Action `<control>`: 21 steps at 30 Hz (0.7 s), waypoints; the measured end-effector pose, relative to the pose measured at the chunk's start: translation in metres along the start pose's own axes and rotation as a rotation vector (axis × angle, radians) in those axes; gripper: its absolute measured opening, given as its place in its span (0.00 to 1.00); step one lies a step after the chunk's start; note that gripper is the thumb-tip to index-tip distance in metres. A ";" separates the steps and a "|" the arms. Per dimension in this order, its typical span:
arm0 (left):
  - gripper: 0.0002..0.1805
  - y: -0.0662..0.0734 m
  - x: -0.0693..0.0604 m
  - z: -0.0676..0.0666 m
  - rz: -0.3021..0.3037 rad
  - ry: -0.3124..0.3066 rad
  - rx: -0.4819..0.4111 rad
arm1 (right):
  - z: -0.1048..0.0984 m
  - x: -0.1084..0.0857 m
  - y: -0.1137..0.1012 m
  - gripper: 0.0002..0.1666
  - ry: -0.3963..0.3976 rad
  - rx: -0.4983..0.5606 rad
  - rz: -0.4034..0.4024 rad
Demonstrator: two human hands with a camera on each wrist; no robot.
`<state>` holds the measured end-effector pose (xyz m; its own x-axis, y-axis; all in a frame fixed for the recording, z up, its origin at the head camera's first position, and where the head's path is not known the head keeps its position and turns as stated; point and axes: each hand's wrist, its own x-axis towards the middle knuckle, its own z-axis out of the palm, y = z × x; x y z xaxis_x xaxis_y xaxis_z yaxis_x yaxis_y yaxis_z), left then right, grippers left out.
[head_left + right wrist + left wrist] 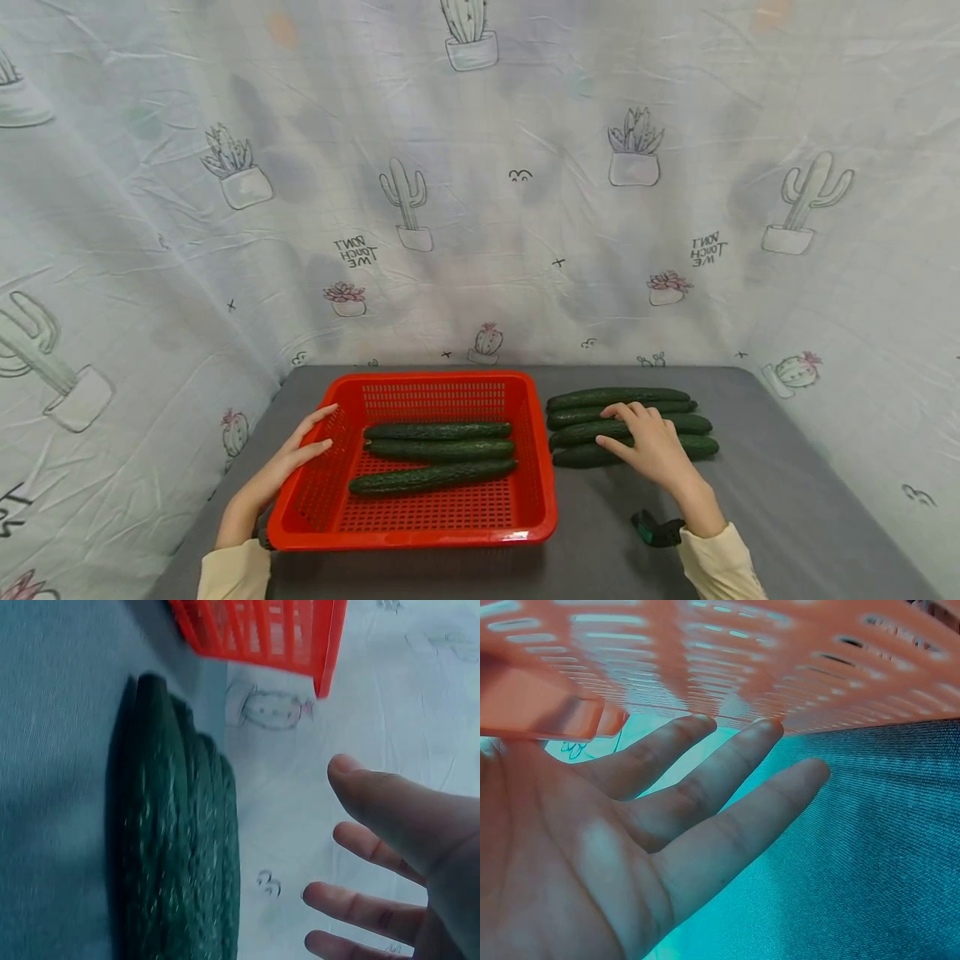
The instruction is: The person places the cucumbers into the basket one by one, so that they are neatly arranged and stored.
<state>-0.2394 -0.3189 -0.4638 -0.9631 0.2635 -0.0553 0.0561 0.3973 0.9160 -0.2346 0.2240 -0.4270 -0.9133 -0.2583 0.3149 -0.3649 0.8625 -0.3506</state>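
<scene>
Note gray table (780, 492) spread across the lower part of the head view. On it, left of center, see red basket (420, 538) with slotted walls. Just right of basket, find row of four cucumbers (588, 432), laid side by side on the table, long axes running left to right. Inside basket, count three cucumbers (441, 451), also lengthwise left to right, the nearest slightly skewed.

For the row, mark right hand (656, 447) as clearly the nearer: poised above, cucumbers lying beneath, long axes crosswise to a slanting reach from the near right. Read right grip as released: nothing held, fingers spread, visibly apart from the row in the right wrist view. Place left hand (277, 471) at basket's left wall, well apart from the row. Read left grip as relaxed, fingers extended against the slats; cannot tell how firmly pressed.
</scene>
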 end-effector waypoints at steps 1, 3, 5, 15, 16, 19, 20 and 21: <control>0.32 0.000 0.000 0.000 -0.001 0.000 -0.004 | 0.000 0.000 0.003 0.21 -0.005 0.001 0.004; 0.32 -0.001 -0.001 0.000 -0.003 -0.002 -0.012 | 0.001 -0.001 0.009 0.21 -0.018 -0.003 0.011; 0.32 -0.001 -0.001 0.000 0.000 -0.006 -0.012 | 0.003 -0.001 0.015 0.22 -0.029 -0.006 0.021; 0.32 0.001 0.000 -0.001 -0.005 -0.014 -0.018 | 0.009 -0.004 0.043 0.22 -0.069 -0.026 0.044; 0.32 0.001 0.000 -0.001 -0.006 -0.020 -0.028 | 0.010 -0.005 0.046 0.22 -0.073 -0.027 0.043; 0.32 0.002 -0.001 0.000 -0.011 -0.024 -0.059 | 0.012 -0.006 0.053 0.22 -0.089 -0.026 0.046; 0.32 0.002 -0.001 0.000 -0.012 -0.029 -0.069 | 0.013 -0.007 0.055 0.22 -0.094 -0.024 0.050; 0.33 0.002 -0.001 0.000 -0.014 -0.032 -0.077 | 0.014 -0.008 0.058 0.22 -0.099 -0.022 0.056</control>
<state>-0.2384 -0.3181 -0.4623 -0.9548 0.2863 -0.0801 0.0206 0.3326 0.9428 -0.2513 0.2695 -0.4622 -0.9458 -0.2507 0.2063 -0.3101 0.8856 -0.3457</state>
